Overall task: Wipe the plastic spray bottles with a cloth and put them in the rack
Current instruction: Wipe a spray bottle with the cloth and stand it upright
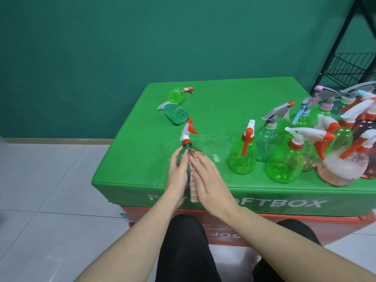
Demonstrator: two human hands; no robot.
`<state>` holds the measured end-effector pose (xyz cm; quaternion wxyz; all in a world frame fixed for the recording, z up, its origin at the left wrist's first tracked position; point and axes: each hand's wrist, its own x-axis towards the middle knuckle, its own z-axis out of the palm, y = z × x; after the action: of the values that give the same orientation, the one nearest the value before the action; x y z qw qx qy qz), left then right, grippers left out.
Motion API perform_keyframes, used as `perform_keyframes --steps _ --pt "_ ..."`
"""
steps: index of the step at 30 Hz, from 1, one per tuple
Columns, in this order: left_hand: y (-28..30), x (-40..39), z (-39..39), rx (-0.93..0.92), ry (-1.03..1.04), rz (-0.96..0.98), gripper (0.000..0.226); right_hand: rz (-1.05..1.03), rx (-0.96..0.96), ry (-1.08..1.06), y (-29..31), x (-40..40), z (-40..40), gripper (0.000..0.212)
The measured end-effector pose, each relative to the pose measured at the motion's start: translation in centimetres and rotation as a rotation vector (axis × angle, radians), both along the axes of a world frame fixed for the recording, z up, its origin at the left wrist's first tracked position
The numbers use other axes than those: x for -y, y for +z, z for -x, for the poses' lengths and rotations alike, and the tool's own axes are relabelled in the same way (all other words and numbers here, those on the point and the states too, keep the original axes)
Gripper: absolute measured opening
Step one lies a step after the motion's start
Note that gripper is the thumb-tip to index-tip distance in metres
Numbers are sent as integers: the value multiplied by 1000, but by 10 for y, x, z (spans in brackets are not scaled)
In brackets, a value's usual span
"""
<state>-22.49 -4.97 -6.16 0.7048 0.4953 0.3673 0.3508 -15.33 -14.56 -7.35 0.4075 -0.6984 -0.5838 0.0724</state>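
Note:
A teal spray bottle (184, 152) with an orange and white trigger head stands near the front edge of the green box (213, 102). My left hand (177, 171) curls round its left side. My right hand (209, 180) lies with straight fingers on a brownish cloth (193, 178) and presses it against the bottle's right side. The cloth's lower end hangs over the box's front edge. The bottle's body is mostly hidden by both hands. A black wire rack (352, 66) stands at the far right behind the box.
Two bottles, a light green one (176, 95) and a teal one (176, 114), lie on their sides at the back left. Several upright spray bottles (305, 143) crowd the box's right side. Water drops glisten on the middle of the top. A grey tiled floor lies to the left.

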Motion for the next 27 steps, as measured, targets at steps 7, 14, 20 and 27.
perform_keyframes --steps 7,14,20,27 --pt "10 6 0 126 -68 55 45 -16 -153 -84 25 -20 -13 46" --pt "13 16 -4 87 -63 67 32 48 -429 -130 48 -34 -24 42" --pt "17 18 -3 90 -18 103 27 38 -478 -127 42 -27 -18 42" --pt "19 12 -3 230 6 225 64 -43 -162 -55 24 -6 0 47"
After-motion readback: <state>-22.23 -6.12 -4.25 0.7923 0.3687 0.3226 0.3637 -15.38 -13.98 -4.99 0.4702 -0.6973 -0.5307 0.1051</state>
